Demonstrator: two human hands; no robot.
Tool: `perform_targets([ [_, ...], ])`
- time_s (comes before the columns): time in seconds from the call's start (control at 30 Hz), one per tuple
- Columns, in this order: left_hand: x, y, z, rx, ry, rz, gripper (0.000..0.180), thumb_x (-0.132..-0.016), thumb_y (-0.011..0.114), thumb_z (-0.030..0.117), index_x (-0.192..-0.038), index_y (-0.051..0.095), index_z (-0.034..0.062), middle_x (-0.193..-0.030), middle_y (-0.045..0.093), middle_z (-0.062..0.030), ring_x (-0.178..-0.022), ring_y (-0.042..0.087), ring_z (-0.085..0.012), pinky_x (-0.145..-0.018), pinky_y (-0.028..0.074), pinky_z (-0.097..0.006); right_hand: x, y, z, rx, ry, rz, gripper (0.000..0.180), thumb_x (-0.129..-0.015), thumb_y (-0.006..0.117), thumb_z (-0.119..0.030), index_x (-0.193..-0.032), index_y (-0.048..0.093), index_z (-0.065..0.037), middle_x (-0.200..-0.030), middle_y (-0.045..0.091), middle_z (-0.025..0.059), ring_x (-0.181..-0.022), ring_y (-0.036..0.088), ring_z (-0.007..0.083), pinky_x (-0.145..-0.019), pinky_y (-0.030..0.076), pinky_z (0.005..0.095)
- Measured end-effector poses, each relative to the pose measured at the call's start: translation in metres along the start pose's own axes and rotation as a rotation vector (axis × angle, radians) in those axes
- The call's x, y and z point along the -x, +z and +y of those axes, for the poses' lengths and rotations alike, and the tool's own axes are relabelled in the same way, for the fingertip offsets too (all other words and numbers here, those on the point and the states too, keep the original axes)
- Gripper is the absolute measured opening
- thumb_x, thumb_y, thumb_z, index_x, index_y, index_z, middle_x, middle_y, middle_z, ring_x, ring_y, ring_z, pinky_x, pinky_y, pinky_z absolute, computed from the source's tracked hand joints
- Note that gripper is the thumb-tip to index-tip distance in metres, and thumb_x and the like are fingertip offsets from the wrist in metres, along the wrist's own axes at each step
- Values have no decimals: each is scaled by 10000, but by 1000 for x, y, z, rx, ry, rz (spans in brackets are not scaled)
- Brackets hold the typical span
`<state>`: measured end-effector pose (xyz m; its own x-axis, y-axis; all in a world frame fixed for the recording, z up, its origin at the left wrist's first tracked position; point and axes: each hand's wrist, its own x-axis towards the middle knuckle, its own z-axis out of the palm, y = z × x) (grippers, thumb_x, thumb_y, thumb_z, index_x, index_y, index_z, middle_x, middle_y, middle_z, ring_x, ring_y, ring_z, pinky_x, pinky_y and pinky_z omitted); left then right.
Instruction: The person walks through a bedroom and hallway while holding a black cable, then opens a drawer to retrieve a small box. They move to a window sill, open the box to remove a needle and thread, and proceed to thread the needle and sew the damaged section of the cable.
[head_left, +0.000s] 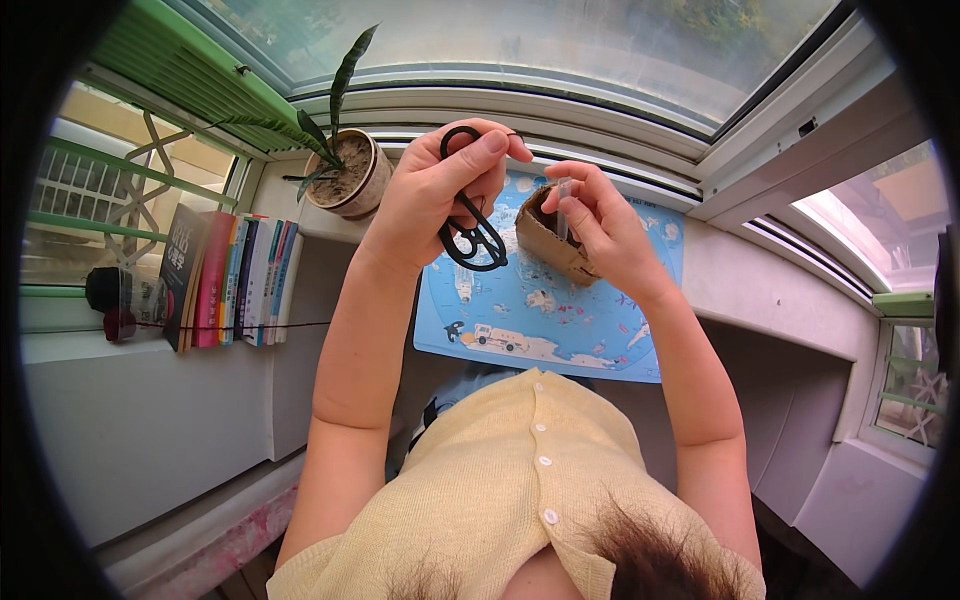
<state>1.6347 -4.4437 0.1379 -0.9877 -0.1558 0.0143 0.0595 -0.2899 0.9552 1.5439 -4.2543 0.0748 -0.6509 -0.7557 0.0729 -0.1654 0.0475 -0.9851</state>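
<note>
My left hand (435, 195) is raised over the desk and grips a pair of black scissors (472, 238) by the handles, with the loops hanging down below the palm. My right hand (605, 230) holds a folded piece of brown cardboard (545, 245) against its fingers. A small clear tube (563, 200) is pinched between that hand's thumb and fingertips, right at the cardboard. The two hands are close together but apart. Both hover above a blue illustrated map mat (560, 315) lying on the white desk.
A potted plant with long green leaves (348, 172) stands on the sill at the back left. A row of upright books (232, 282) lines the left shelf, with a dark round object (104, 290) beyond them. Window frames (720, 150) surround the desk.
</note>
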Motion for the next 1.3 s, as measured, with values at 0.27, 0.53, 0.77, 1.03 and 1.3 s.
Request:
perform_targets([
  [0.27, 3, -8, 11, 32, -1, 14, 228, -978, 526, 227, -962, 629, 24, -590, 399, 42, -484, 319, -41, -426, 247, -202, -5, 4, 4, 174, 124, -89, 214, -976, 485, -141, -1129, 568, -17, -1012, 652, 119, -943, 621, 217, -847, 479, 322],
  [0.53, 6, -29, -8, 310, -180, -43, 229, -995, 476, 244, -980, 584, 43, -598, 337, 49, -479, 279, -42, -401, 205, -197, -11, 8, 14, 155, 156, 43, 224, -948, 538, -162, -1113, 599, -24, -1004, 666, 117, -939, 630, 211, -838, 486, 321],
  [0.77, 7, -40, -27, 351, -255, 13, 224, -994, 474, 241, -986, 584, 46, -628, 438, 35, -457, 318, -11, -374, 233, -163, -10, 9, 13, 50, 97, 109, 194, -917, 605, -155, -1065, 626, -32, -952, 684, 68, -893, 633, 152, -797, 486, 280],
  [1.03, 2, -46, -46, 385, -307, 71, 207, -987, 469, 230, -989, 565, 47, -849, 600, -75, -461, 347, -7, -368, 263, -131, -6, 4, 15, 44, 131, 130, 185, -911, 617, -144, -1050, 634, -22, -944, 691, 68, -857, 635, 124, -767, 493, 275],
  [1.3, -4, -49, -56, 241, -325, 115, 181, -936, 529, 203, -970, 591, 37, -892, 627, -96, -482, 341, -17, -398, 265, -144, 1, 2, 18, 5, 129, 165, 187, -910, 612, -123, -1064, 632, -19, -956, 697, 78, -876, 649, 134, -797, 505, 277],
])
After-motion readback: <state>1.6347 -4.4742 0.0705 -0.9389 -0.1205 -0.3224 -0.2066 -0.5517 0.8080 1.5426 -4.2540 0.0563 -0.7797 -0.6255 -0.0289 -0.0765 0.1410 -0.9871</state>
